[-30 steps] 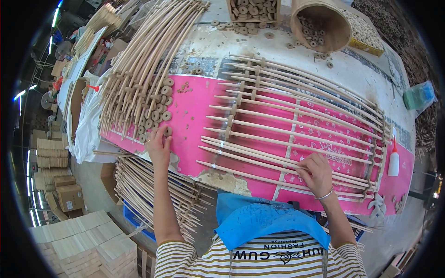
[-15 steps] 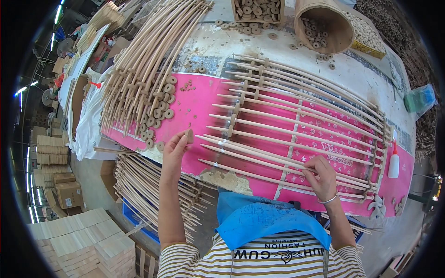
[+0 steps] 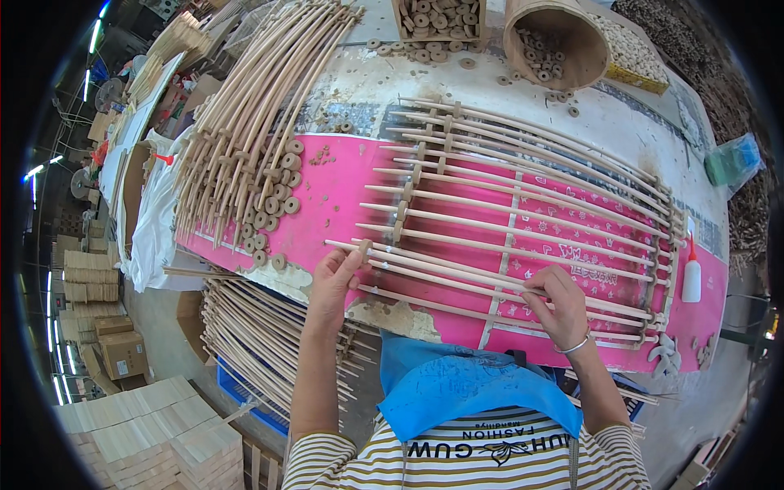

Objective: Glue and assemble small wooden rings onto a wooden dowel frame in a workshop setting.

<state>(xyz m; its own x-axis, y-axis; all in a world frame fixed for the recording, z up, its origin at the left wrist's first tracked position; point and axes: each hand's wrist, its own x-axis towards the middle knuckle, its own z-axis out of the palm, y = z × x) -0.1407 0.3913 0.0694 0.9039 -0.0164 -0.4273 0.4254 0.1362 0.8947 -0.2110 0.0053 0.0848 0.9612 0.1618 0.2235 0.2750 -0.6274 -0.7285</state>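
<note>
My left hand (image 3: 335, 276) is closed, pinching a small brown wooden ring (image 3: 364, 246) between thumb and fingertips. The ring appears to sit around a pale wooden rod (image 3: 445, 268) near its pointed left end, which juts out past it. My right hand (image 3: 560, 304) pinches the same rod farther right, with thumb and forefinger. Several more rods (image 3: 498, 211) lie side by side on the pink sheet (image 3: 343, 200). Those farther off carry rings near their left ends, and rings line their right ends too.
Left stands a big bundle of ringed rods (image 3: 253, 122), with loose rings (image 3: 290, 161) beside it. A box of rings (image 3: 441, 20) and a round wooden tub (image 3: 563, 49) are at the back. A white glue bottle (image 3: 692, 279) lies right. More rods (image 3: 261, 335) are below the table edge.
My left hand has moved right with the ring, from beside the rod tips onto one rod's end. My right hand has shifted slightly, and the rod's left end has come farther left.
</note>
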